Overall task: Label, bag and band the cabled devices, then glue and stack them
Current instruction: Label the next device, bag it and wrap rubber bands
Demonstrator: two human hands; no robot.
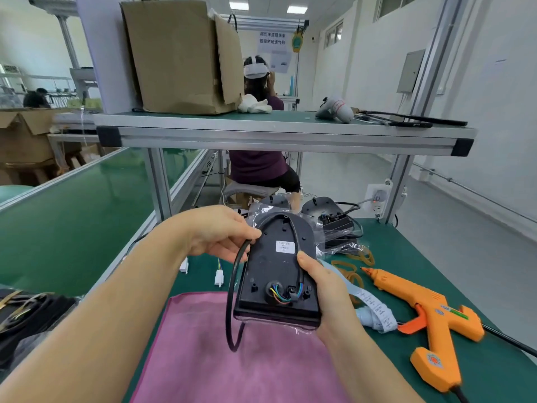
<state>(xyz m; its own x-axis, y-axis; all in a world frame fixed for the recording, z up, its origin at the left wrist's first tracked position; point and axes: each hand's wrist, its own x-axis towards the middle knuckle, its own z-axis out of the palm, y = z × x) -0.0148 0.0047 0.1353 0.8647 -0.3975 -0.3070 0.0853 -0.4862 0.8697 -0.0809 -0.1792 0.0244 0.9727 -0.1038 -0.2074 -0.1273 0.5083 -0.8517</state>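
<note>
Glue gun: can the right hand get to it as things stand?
Probably yes. The glue gun lies uncovered on the mat just right of the right hand, only a label strip between them. But that hand grips the device, so the left hand would have to hold it alone first.

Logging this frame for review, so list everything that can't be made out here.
- Print on the white label of the device: head view, too small and blurred.
- The device's front face: head view, turned away from the camera.
- The cable, far end: passes behind the device held by the left hand and right hand.
- The glue gun, cord: cut off by the bottom edge.
- The bagged devices behind: partly hidden by the held device.
</note>
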